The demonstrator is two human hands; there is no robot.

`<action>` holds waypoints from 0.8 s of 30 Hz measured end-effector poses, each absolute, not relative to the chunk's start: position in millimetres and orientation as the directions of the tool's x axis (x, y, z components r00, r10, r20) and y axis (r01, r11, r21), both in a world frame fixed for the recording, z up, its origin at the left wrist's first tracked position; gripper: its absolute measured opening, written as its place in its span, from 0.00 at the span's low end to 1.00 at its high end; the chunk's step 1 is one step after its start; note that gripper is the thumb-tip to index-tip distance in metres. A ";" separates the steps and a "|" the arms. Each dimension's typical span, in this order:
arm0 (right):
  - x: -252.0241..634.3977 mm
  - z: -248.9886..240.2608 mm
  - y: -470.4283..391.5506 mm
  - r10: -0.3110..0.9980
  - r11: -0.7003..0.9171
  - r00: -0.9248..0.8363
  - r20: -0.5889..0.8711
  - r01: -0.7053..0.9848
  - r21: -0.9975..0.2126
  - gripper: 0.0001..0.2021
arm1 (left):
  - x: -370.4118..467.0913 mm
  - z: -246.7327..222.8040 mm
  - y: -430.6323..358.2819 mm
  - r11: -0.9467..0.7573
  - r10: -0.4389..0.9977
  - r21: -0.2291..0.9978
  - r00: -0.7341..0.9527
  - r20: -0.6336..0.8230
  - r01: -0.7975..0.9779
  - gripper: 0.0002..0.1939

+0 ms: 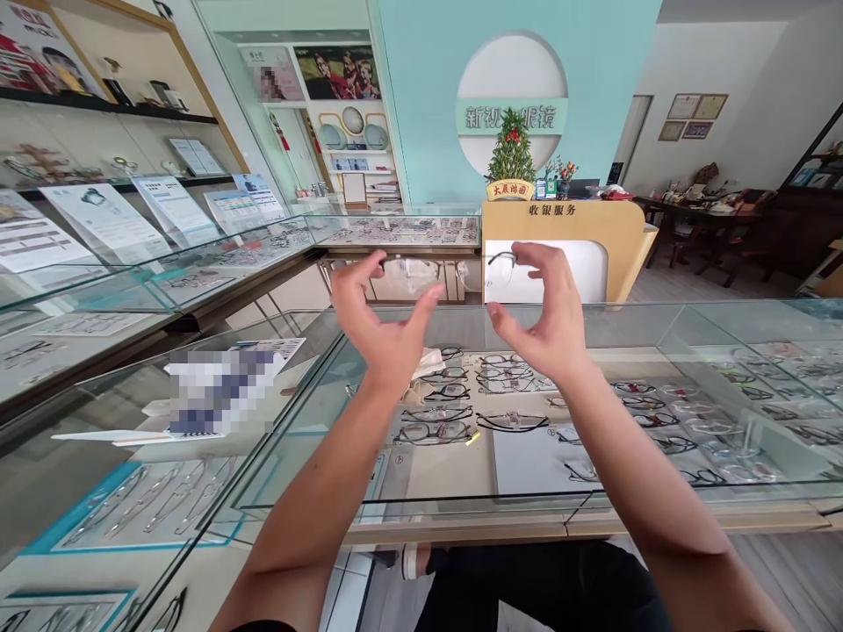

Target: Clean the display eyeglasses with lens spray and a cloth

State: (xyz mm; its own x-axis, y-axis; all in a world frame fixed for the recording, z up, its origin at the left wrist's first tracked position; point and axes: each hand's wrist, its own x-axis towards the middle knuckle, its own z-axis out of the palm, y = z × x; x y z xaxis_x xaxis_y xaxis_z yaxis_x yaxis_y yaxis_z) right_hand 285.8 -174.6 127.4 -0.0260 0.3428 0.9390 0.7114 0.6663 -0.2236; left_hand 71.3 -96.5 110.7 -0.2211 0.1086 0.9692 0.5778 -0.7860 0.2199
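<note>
Beyond bare forearms [329, 491], thin dark-rimmed clear eyeglasses [412, 274], held above the clear glass counter [612, 333] by curled fingertips of the left hand [378, 325] and right hand [550, 325], could be dropped if the seemingly light grip slipped.

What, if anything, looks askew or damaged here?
The partly pixelated papers lie askew on the glass counter at left, odd beside the neatly rowed eyeglasses. The raised lens at the right hand is too faint to judge.
</note>
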 end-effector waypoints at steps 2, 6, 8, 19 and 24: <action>282.5 147.6 -177.9 0.351 0.632 0.004 0.936 0.737 -0.240 0.31 | 79.5 130.1 -94.1 -0.799 0.094 0.219 -0.243 0.965 0.560 0.32; 279.3 163.3 -183.9 0.324 0.542 0.085 0.942 0.799 -0.258 0.29 | 96.9 145.8 -91.0 -0.786 0.053 0.217 -0.287 0.956 0.579 0.32; 279.2 162.3 -187.7 0.297 0.519 0.109 0.949 0.815 -0.256 0.28 | 101.3 145.0 -91.1 -0.791 0.047 0.211 -0.286 0.957 0.575 0.32; 285.1 158.7 -194.1 0.324 0.392 0.116 0.939 0.887 -0.245 0.23 | 94.6 137.3 -89.3 -0.822 0.073 0.201 -0.251 0.965 0.532 0.35; 288.5 156.4 -188.6 0.356 0.364 0.140 0.924 0.890 -0.275 0.22 | 94.4 133.7 -90.5 -0.826 0.124 0.223 -0.219 0.968 0.518 0.40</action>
